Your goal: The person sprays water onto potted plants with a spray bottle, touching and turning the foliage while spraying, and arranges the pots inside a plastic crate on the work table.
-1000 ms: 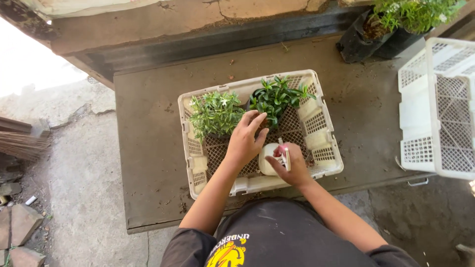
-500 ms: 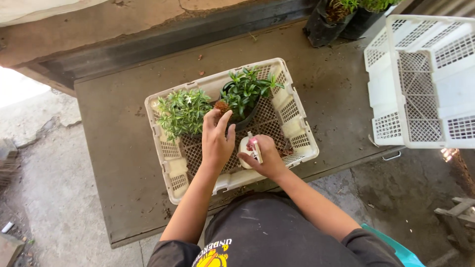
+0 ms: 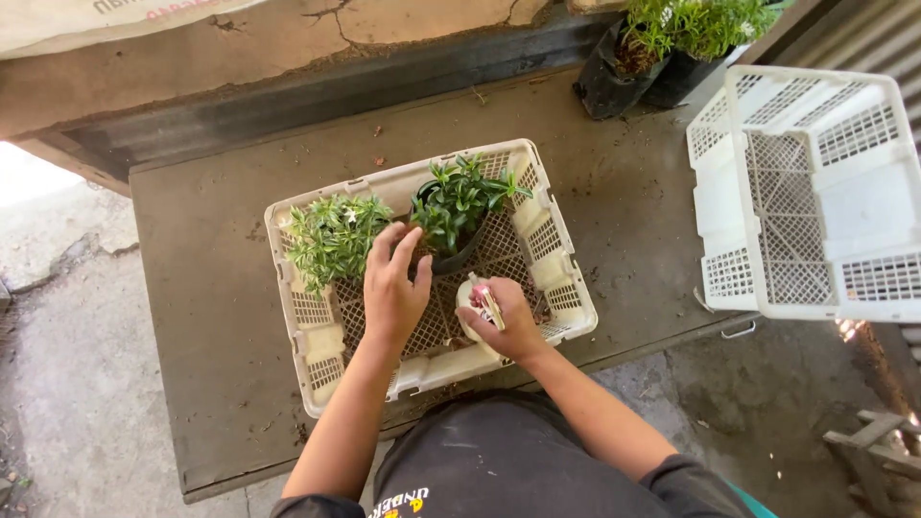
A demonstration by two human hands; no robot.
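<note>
Left hand (image 3: 395,293) touching pot (image 3: 453,257) (mid-crate (image 3: 307,360)), right hand (image 3: 508,321) gripping bottle (image 3: 477,305)

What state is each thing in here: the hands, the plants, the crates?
Left hand: open, fingers on the black pot.
Right hand: shut on small white spray bottle.
Two leafy green plants: upright in the cream plastic lattice crate.
White plastic crate: empty, at the table edge.
Two bagged plants: upright, on the grey table.

Empty white crate (image 3: 815,192) overhanging counter's (image 3: 192,317) right edge. Two black-bagged plants (image 3: 662,48) at far right corner. Cracked concrete ledge (image 3: 288,58) beyond far edge.
</note>
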